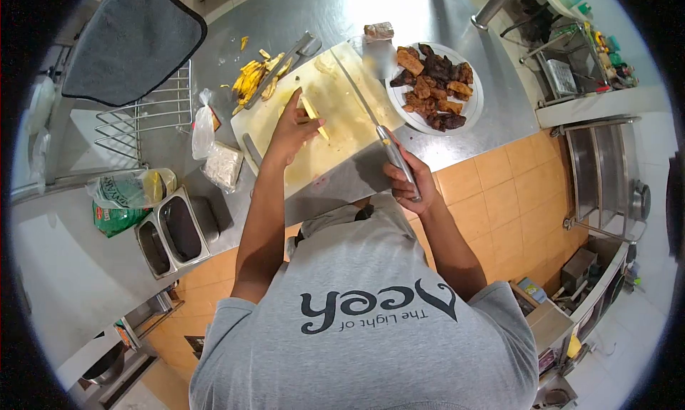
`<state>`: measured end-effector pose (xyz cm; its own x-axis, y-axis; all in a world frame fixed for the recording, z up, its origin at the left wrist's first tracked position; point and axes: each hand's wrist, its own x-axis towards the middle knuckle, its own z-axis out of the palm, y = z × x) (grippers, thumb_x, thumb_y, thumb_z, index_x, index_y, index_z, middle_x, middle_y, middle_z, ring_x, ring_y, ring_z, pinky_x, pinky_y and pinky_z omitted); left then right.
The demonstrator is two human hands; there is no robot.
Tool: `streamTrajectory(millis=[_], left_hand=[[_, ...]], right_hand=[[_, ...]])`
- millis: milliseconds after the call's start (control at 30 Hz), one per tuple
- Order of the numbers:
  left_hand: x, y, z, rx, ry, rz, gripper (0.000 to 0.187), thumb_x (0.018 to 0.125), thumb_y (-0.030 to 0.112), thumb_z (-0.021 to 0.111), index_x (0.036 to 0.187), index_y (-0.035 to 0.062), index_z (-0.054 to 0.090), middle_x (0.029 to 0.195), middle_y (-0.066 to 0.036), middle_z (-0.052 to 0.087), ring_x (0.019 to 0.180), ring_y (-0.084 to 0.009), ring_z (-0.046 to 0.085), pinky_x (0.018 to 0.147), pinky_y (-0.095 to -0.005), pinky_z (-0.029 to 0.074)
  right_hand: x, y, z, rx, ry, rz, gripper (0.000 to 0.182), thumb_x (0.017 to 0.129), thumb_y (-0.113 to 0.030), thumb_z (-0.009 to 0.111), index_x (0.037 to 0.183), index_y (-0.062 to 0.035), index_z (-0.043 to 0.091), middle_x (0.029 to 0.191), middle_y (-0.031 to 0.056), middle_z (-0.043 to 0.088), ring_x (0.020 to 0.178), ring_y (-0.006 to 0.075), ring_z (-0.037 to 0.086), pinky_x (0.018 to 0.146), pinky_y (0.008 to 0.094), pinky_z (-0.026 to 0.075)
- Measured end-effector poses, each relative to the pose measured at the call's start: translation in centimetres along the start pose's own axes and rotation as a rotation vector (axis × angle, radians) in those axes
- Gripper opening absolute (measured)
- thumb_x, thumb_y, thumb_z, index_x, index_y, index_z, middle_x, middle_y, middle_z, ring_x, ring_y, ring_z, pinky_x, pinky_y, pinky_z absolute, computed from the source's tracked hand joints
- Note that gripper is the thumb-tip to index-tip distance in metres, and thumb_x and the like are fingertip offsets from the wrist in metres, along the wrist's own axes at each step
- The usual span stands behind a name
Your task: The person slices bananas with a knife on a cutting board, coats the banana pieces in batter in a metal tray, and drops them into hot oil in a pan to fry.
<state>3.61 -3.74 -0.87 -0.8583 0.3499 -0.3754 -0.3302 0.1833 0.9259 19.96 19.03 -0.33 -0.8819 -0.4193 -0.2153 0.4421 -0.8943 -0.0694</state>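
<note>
My left hand (291,133) is over the cutting board, thumb and fingers closed around a long, pale yellow strip of banana (314,118). In my right hand (414,178) is the grey handle of a long knife (362,98). Its blade reaches forward across the right part of the pale cutting board (339,150), whose surface is wet and stained. Beyond my left hand, a heap of yellow peels (250,80) lies beside the board, with a long metal utensil (282,66) across it. A pale scrap (325,66) sits near the board's far edge.
A white plate (435,130) of dark fried pieces stands right of the board, beside a small wrapped packet (379,31). On the left are a plastic-bagged block (222,167), metal containers (182,228) and a wire rack (143,128). The steel table's (314,11) near edge runs before me.
</note>
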Motion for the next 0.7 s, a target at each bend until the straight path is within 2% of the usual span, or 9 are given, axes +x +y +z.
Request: streamTrajectory(millis=[100,200,300,400,500,600,633,700], left_hand=[[0.3,0.0,0.4,0.110,0.023,0.013,0.087,0.077,0.010,0.073,0.146,0.0136,0.021,0.108,-0.013,0.052,0.093,-0.0190,0.057,0.075,-0.0291,0.050],[0.5,-0.1,0.6,0.267,0.049,0.031,0.086,0.076,0.010,0.074,0.145,0.0116,0.024,0.107,-0.014,0.053,0.093,-0.0201,0.058,0.076,-0.0300,0.050],[1.2,-0.7,-0.1,0.297,0.047,0.069,0.083,0.075,0.014,0.075,0.143,0.0100,0.028,0.106,-0.015,0.054,0.093,-0.0214,0.059,0.077,-0.0325,0.050],[1.4,-1.2,-0.3,0.366,0.067,0.099,0.077,0.074,0.013,0.075,0.139,0.0082,0.035,0.106,-0.016,0.057,0.091,-0.0229,0.061,0.077,-0.0326,0.050],[1.4,-0.2,-0.1,0.526,0.084,0.175,0.066,0.074,0.013,0.073,0.133,0.0067,0.044,0.101,-0.017,0.060,0.087,-0.0237,0.062,0.076,-0.0316,0.050],[2.1,-0.7,-0.2,0.751,0.158,0.324,0.054,0.079,0.016,0.069,0.128,0.0047,0.049,0.102,-0.015,0.061,0.087,-0.0233,0.063,0.077,-0.0311,0.050],[2.3,-0.9,-0.1,0.835,0.186,0.384,0.051,0.081,0.017,0.068,0.126,0.0039,0.050,0.104,-0.014,0.061,0.088,-0.0230,0.063,0.078,-0.0310,0.050],[2.0,-0.1,0.6,0.642,0.258,0.380,0.044,0.084,0.019,0.065,0.123,0.0039,0.052,0.104,-0.013,0.061,0.083,-0.0217,0.063,0.075,-0.0308,0.051]], right_hand=[[1.1,-0.5,-2.2,0.305,0.003,0.115,0.035,0.101,-0.033,0.032,0.126,-0.0137,0.046,0.065,0.0045,0.042,0.038,0.0059,0.039,0.030,0.0166,0.038],[1.7,-0.2,-2.4,0.218,-0.102,0.167,0.036,0.101,-0.035,0.032,0.115,-0.0071,0.050,0.063,0.0038,0.041,0.036,0.0059,0.039,0.028,0.0169,0.038],[1.7,0.1,-0.1,0.092,-0.035,0.154,0.038,0.101,-0.036,0.033,0.101,-0.0035,0.052,0.061,0.0020,0.041,0.032,0.0045,0.036,0.025,0.0159,0.035],[2.6,-0.4,0.7,-0.046,0.223,0.152,0.031,0.098,-0.040,0.041,0.091,-0.0124,0.052,0.057,-0.0022,0.040,0.032,0.0008,0.031,0.023,0.0145,0.026],[2.5,-0.6,0.5,-0.033,0.215,0.156,0.032,0.098,-0.040,0.042,0.090,-0.0108,0.052,0.057,-0.0022,0.039,0.033,0.0009,0.031,0.023,0.0141,0.026],[2.2,-0.7,-0.4,0.100,-0.026,0.228,0.034,0.099,-0.039,0.040,0.095,-0.0070,0.051,0.059,-0.0010,0.040,0.034,0.0012,0.033,0.024,0.0141,0.029],[1.9,-0.5,-0.1,0.145,0.021,0.224,0.035,0.099,-0.039,0.039,0.093,-0.0059,0.050,0.059,-0.0007,0.040,0.034,0.0015,0.034,0.024,0.0144,0.030],[1.5,-0.5,0.8,0.229,0.108,0.203,0.039,0.099,-0.040,0.038,0.090,-0.0038,0.049,0.058,-0.0002,0.039,0.034,0.0021,0.035,0.024,0.0151,0.032]])
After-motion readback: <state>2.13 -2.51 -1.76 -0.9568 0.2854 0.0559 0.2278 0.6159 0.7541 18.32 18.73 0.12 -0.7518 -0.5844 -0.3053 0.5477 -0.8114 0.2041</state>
